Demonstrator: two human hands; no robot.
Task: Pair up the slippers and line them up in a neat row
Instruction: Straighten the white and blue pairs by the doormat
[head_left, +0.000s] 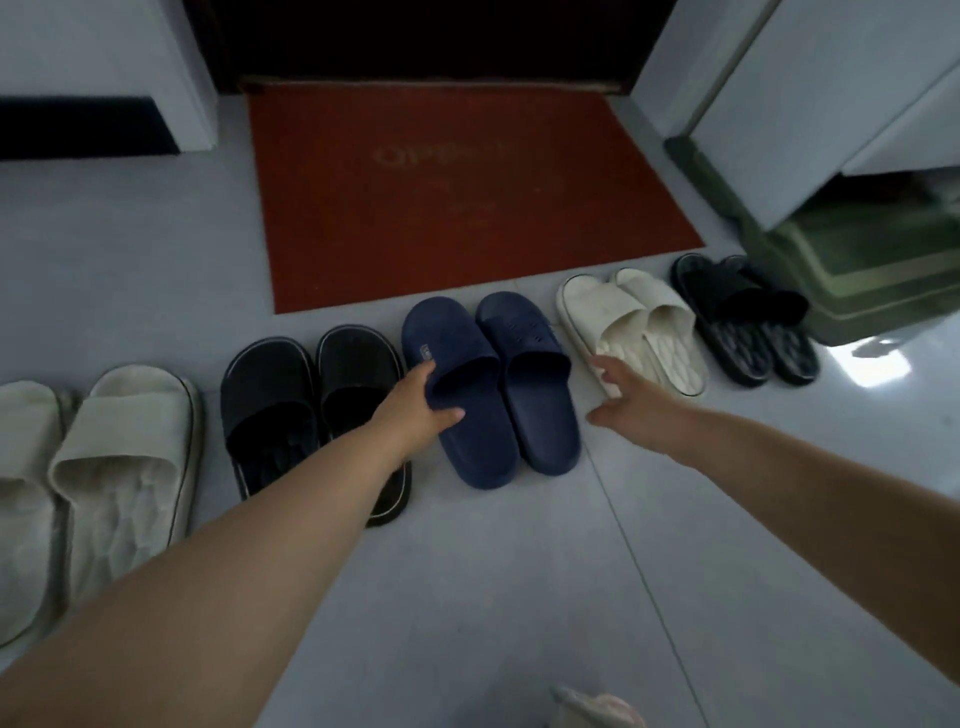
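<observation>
Pinching the navy slipper's (457, 395) strap, the left hand (415, 410) risks nudging its mate (530, 384) just beyond its fingers askew; the right hand (631, 397), fingers spread and empty, touches the cream slipper (608, 325).

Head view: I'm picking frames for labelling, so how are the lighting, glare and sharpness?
Head view: dim and bluish; glare patch on the floor tile beside the green bin; right hand motion-blurred; doormat lettering soft; wide-angle bending at the edges.
</observation>
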